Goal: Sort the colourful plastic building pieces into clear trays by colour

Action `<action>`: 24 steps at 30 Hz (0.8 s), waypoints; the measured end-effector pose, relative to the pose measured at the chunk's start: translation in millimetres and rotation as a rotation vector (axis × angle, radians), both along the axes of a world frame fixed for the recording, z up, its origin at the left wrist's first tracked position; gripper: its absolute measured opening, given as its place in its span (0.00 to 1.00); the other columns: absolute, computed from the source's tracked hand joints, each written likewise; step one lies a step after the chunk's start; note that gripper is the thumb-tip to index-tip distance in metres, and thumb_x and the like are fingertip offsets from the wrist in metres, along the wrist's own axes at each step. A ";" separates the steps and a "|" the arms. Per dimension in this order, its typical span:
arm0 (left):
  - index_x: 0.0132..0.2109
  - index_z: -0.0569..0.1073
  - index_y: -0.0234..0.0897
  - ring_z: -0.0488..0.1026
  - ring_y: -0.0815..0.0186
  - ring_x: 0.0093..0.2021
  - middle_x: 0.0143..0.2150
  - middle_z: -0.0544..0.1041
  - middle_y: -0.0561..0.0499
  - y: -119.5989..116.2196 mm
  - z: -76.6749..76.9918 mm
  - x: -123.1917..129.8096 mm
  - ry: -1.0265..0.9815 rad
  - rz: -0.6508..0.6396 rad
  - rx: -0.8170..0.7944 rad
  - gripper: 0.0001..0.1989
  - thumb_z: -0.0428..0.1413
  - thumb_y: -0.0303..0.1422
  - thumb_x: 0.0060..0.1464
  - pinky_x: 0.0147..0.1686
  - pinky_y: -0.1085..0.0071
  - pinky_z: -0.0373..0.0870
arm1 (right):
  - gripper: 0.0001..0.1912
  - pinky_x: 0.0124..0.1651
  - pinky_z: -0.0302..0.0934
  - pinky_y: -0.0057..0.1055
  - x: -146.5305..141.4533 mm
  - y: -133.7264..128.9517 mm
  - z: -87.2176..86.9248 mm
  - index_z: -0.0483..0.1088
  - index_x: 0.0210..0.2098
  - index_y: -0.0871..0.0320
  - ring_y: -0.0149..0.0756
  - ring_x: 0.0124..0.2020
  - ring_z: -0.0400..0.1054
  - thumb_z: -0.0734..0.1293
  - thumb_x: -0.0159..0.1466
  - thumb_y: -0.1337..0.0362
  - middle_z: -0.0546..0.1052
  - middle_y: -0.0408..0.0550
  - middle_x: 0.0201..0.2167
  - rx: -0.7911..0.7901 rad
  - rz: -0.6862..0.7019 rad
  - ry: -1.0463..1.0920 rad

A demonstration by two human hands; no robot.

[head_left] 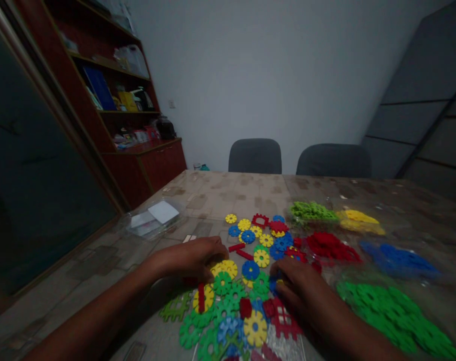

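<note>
A loose pile of flat plastic building pieces lies between my two hands. My left hand point(207, 256) rests at the pile's left side, fingers curved down and thumb apart, touching or just over a yellow notched disc point(228, 269). Opposite it, my right hand point(297, 283) reaches in from the right with finger and thumb apart, beside a green notched disc point(261, 284); blue and yellow bits show by its fingertips. A blue disc point(250, 269) lies between the hands. Nearer me are a red window-like piece point(286, 323) and a yellow disc point(255, 328). The palms' undersides are hidden.
At right, clear bags or trays hold light green pieces point(312, 211), yellow pieces point(359, 221), red pieces point(331, 247), blue pieces point(401, 259) and green discs point(395, 313). A clear package with white cards point(163, 212) lies left. Two grey chairs point(255, 155) stand behind the table point(228, 193).
</note>
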State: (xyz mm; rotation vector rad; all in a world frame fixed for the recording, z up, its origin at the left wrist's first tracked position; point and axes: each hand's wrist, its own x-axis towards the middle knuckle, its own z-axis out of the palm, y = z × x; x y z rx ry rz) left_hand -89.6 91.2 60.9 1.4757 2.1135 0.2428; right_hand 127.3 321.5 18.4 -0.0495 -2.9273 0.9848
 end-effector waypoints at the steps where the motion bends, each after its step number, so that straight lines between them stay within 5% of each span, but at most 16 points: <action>1: 0.50 0.73 0.41 0.70 0.59 0.44 0.47 0.72 0.50 1.7 -0.2 1.8 -0.004 0.015 -0.009 0.22 0.66 0.26 0.46 0.42 0.67 0.67 | 0.09 0.44 0.62 0.36 -1.9 1.9 -0.9 0.70 0.43 0.56 0.41 0.42 0.70 0.62 0.67 0.72 0.75 0.50 0.41 -0.010 0.010 0.006; 8: 0.45 0.70 0.39 0.69 0.63 0.35 0.38 0.73 0.53 6.7 -6.0 3.5 -0.051 0.073 0.007 0.17 0.63 0.26 0.48 0.30 0.71 0.61 | 0.14 0.46 0.65 0.38 -12.5 -0.7 -2.9 0.74 0.47 0.56 0.44 0.45 0.73 0.58 0.71 0.69 0.78 0.53 0.45 -0.013 0.029 0.052; 14: 0.47 0.74 0.39 0.75 0.62 0.43 0.45 0.80 0.50 7.6 -9.0 -0.2 -0.083 0.000 0.121 0.14 0.55 0.21 0.54 0.42 0.69 0.69 | 0.23 0.61 0.61 0.43 -14.0 -9.9 -18.2 0.64 0.66 0.54 0.46 0.61 0.64 0.59 0.72 0.68 0.69 0.56 0.63 0.033 0.028 0.164; 20: 0.47 0.76 0.39 0.75 0.61 0.46 0.49 0.80 0.47 10.9 -1.5 6.5 -0.043 -0.023 0.190 0.14 0.51 0.21 0.59 0.47 0.67 0.70 | 0.14 0.49 0.66 0.38 -14.8 -5.3 -23.9 0.74 0.49 0.55 0.44 0.48 0.69 0.61 0.69 0.71 0.75 0.54 0.49 0.076 0.079 0.088; 24: 0.44 0.77 0.37 0.75 0.59 0.46 0.47 0.78 0.46 9.6 4.9 15.0 -0.015 -0.044 0.173 0.11 0.56 0.21 0.56 0.49 0.65 0.70 | 0.14 0.50 0.66 0.39 -15.0 -6.5 -19.3 0.73 0.48 0.56 0.44 0.48 0.72 0.57 0.72 0.70 0.77 0.54 0.47 -0.019 0.049 0.096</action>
